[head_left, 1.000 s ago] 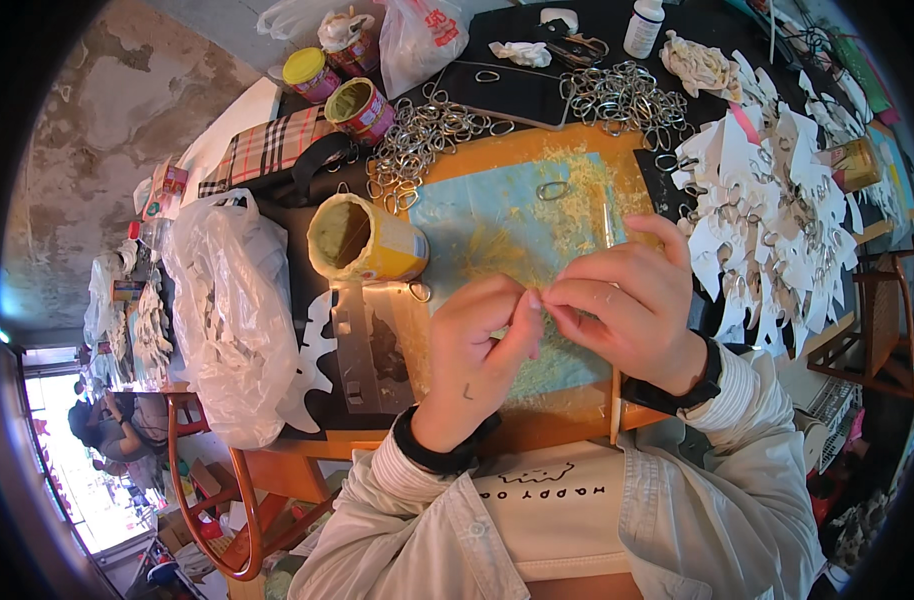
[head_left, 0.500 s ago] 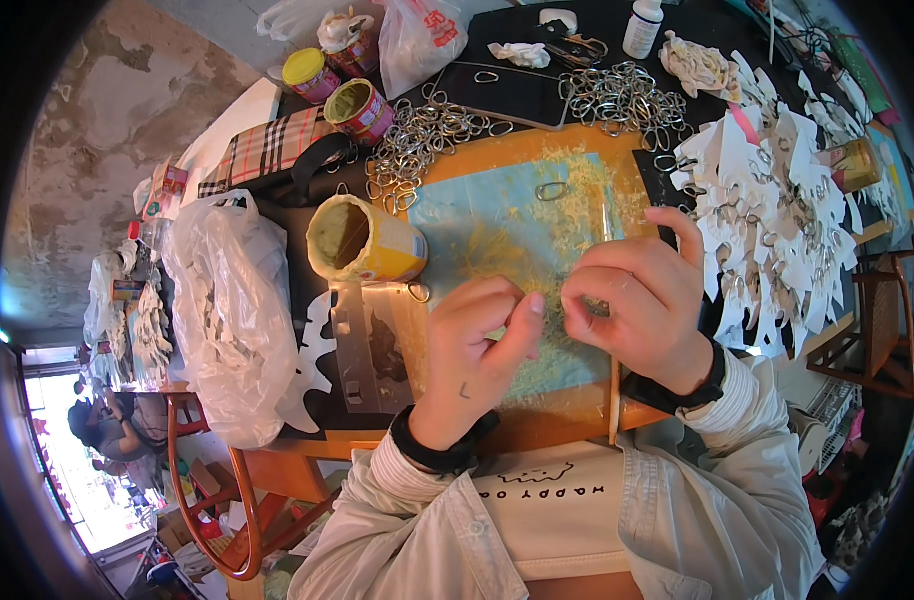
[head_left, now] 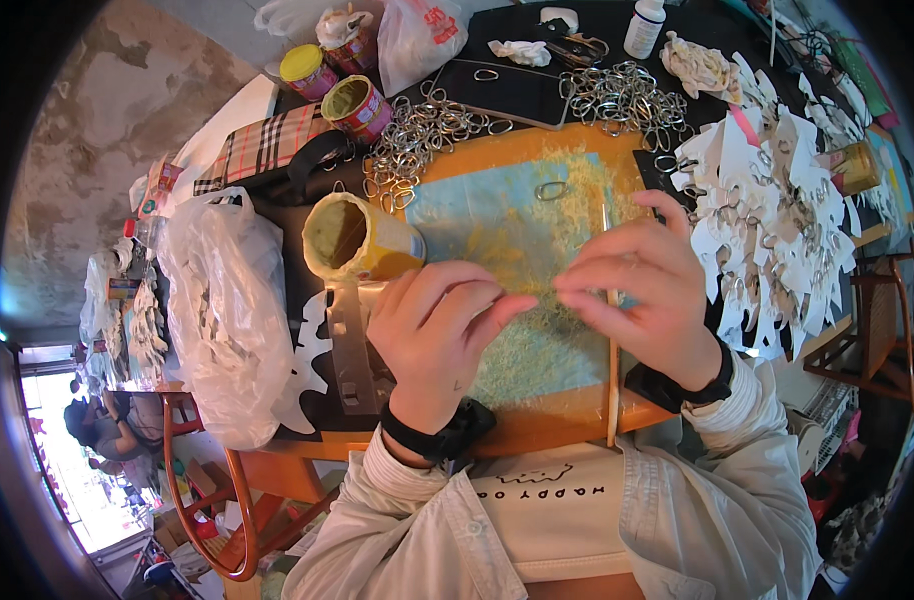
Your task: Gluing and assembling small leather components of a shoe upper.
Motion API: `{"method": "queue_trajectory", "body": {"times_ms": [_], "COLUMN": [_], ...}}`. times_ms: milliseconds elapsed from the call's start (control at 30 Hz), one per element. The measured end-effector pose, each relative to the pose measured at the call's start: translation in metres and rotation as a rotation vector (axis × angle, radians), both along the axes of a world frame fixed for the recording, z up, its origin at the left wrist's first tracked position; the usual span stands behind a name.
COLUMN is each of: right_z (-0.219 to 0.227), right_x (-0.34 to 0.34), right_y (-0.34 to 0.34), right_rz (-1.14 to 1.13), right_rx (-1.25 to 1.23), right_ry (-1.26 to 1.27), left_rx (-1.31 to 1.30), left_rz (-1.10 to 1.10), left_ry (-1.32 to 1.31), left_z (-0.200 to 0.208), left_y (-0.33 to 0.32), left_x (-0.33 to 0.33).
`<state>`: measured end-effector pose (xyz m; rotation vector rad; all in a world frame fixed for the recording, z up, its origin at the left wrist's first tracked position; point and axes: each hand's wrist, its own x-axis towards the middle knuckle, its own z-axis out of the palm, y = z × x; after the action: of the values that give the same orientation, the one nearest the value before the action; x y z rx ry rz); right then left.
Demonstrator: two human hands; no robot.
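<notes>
Above the blue mat (head_left: 457, 205), both my hands are raised close to each other with a small gap between them. My left hand (head_left: 432, 330) has its fingers curled and its thumb stretched toward the right. Bent into a pinch, with the little finger lifted, is my right hand (head_left: 642, 290). Anything in either grip is too small or hidden to make out. Beside my left hand a yellow can (head_left: 362, 240) lies tilted, its crusted mouth facing left. One metal ring (head_left: 551, 190) rests on the mat beyond my hands, amid scattered yellowish crumbs.
Heaps of metal rings (head_left: 427, 140) lie at the back. On the right is a pile of white strips with rings (head_left: 767, 220). A filled plastic bag (head_left: 227, 320) stands left. A thin stick (head_left: 613, 390) runs beside my right hand. Open cans (head_left: 357, 108) stand farther back.
My left hand has shifted left and up, its thumb now pointing more to the right. My right fingers have straightened somewhat from a rounder curl. The ring on the mat has stayed put.
</notes>
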<state>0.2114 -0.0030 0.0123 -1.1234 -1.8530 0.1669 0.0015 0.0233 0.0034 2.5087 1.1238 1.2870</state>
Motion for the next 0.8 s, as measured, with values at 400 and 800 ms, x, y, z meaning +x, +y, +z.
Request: {"method": "queue_trajectory", "body": {"times_ms": [400, 800], "right_z": [-0.0036, -0.0040], "right_x": [-0.0096, -0.0085], "right_y": [-0.0042, -0.0022], "right_rz": [0.002, -0.087], "right_rx": [0.098, 0.180], "right_ry": [-0.146, -0.174], "left_rx": [0.032, 0.156], "left_rz": [-0.009, 0.016], "left_ry": [-0.023, 0.066], "left_z": [0.0004, 0.0030], "left_y": [-0.0060, -0.0063], "left_x": [0.0011, 0.0027]}}
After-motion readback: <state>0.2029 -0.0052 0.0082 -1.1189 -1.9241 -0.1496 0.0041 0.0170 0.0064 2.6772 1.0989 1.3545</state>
